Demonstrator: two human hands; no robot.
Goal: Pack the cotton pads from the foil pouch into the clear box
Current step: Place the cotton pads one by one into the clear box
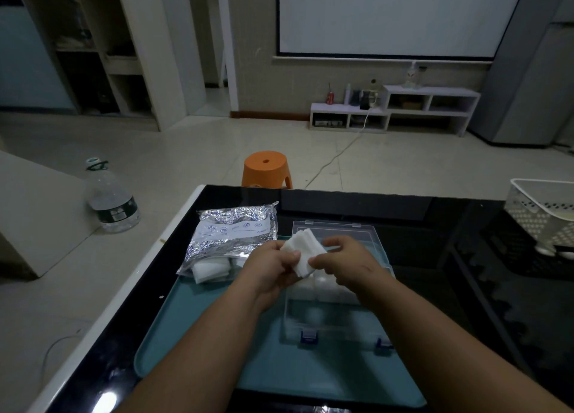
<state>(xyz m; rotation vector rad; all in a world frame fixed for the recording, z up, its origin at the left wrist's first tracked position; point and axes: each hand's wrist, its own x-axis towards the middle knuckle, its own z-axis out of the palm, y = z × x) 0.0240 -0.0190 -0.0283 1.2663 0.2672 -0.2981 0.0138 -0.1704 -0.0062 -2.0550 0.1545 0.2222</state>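
A stack of white cotton pads [302,251] is held between both hands above the clear box [323,322]. My left hand [273,268] grips its left side and my right hand [348,265] pinches its right edge. The clear box lies open on a teal tray [198,347], its lid [338,231] folded back, with blue latches at the near edge. Some white pads lie inside it, partly hidden under my hands. The silver foil pouch [231,235] rests to the left, its near end open, and more white pads [209,269] show there.
The tray sits on a black glass table [450,257]. A white perforated basket [543,213] stands at the table's right edge. On the floor are an orange stool [267,168] beyond the table and a large water bottle [110,198] to the left.
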